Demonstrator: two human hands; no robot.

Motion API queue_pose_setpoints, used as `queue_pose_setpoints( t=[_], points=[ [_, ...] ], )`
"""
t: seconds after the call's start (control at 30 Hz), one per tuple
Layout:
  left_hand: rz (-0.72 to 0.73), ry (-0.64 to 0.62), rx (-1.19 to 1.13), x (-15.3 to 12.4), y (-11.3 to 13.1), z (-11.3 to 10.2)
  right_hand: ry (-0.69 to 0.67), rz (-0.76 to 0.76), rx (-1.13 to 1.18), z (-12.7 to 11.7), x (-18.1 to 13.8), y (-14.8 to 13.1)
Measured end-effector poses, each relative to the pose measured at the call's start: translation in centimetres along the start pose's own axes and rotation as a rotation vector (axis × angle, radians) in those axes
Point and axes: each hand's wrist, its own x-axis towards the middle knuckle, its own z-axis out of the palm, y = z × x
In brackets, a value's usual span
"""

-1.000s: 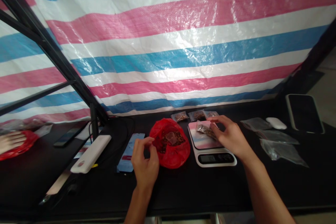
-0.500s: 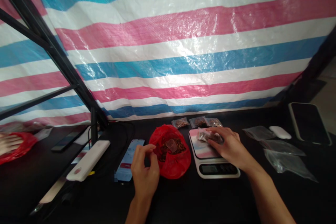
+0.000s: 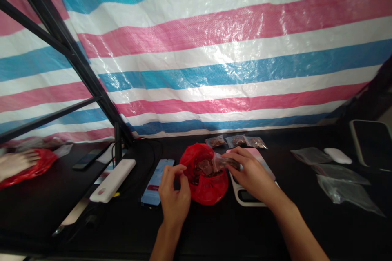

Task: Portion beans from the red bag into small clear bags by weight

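Observation:
My right hand (image 3: 249, 173) is closed on a small clear plastic bag (image 3: 218, 162) with brown bits in it. The bag's pale end leans over the right rim of a red plastic bag (image 3: 210, 191). Inside the red bag lie loose brown pieces and a small clear cup (image 3: 206, 167). At the red bag's left edge is my left hand (image 3: 175, 191), its fingers curled, thumb and forefinger apart with nothing visible between them. Beneath my right hand, partly hidden, stands a white kitchen scale (image 3: 241, 200) with a pinkish top.
Several filled small bags (image 3: 235, 141) lie behind the scale. Empty clear bags (image 3: 343, 189), a white case (image 3: 337, 155) and a propped phone (image 3: 372, 144) are right. Leftward are a lit phone (image 3: 157, 183), a power bank (image 3: 113, 180), a black frame and another person's hand (image 3: 20, 163).
My right hand has lifted the small bag off the scale and carried it left to the red bag's rim. My left hand keeps its curled pose. The view has shifted slightly.

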Motion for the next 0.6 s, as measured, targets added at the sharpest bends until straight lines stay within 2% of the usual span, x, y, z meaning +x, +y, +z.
queue_pose_setpoints(
  t=[0.4, 0.6],
  points=[
    [-0.016, 0.017, 0.006, 0.3, 0.3, -0.4, 0.036, 0.002, 0.053, -0.1, 0.0, 0.4],
    [-0.022, 0.023, -0.001, 0.3, 0.2, -0.5, 0.079, 0.11, 0.077, -1.9, -0.7, 3.1]
  ],
)
